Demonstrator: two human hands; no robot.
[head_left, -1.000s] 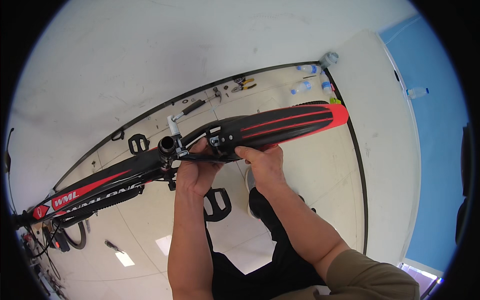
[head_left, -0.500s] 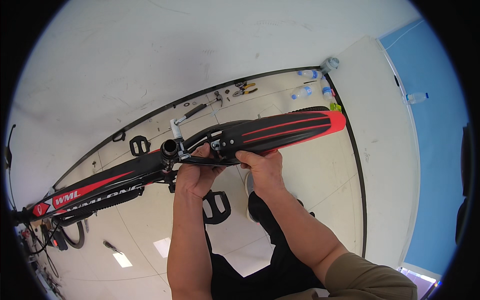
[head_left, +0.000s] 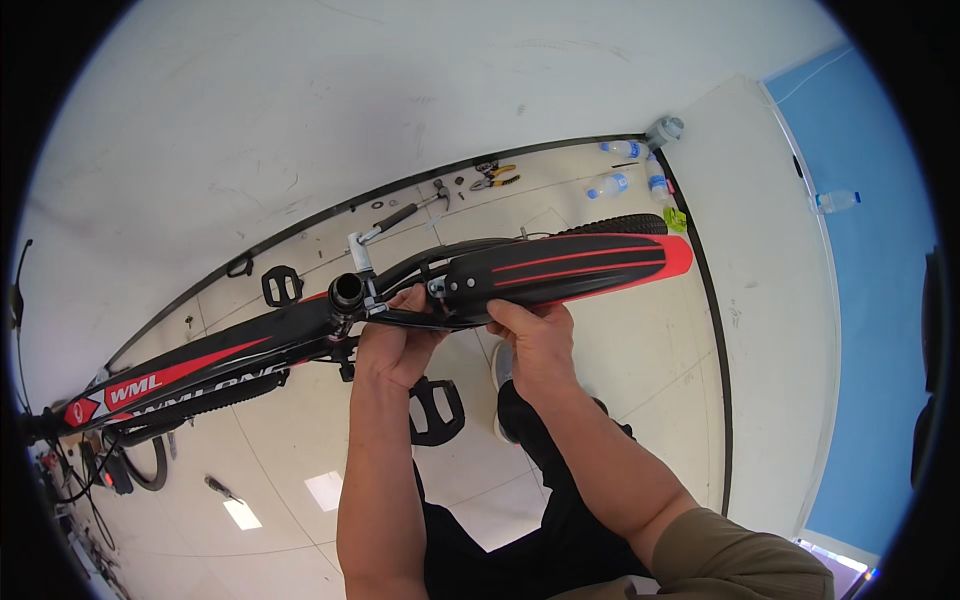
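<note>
A black and red rear mudguard [head_left: 570, 265] lies over the back of a black bicycle frame [head_left: 240, 345]. My right hand [head_left: 540, 345] is closed on its near edge, thumb on top and fingers underneath. Close to the open seat tube [head_left: 346, 292], my left hand [head_left: 392, 352] reaches up from below, its fingers curled around a frame stay beside the mudguard's metal bracket [head_left: 437, 288]. Some of those fingertips are hidden by the tube. The rear tyre [head_left: 620, 225] shows past the mudguard's far side.
Along the wall lie a hammer [head_left: 405, 213], pliers [head_left: 495, 180] and several small parts. Water bottles [head_left: 608, 186] stand or lie in the corner. Two pedals [head_left: 437, 412] stick out from the bicycle. A screwdriver [head_left: 222, 489] rests on the floor at lower left.
The mudguard's rear end has swung slightly toward me, so more of the tyre shows behind it. My right hand has moved a little with it; the left keeps its place on the frame.
</note>
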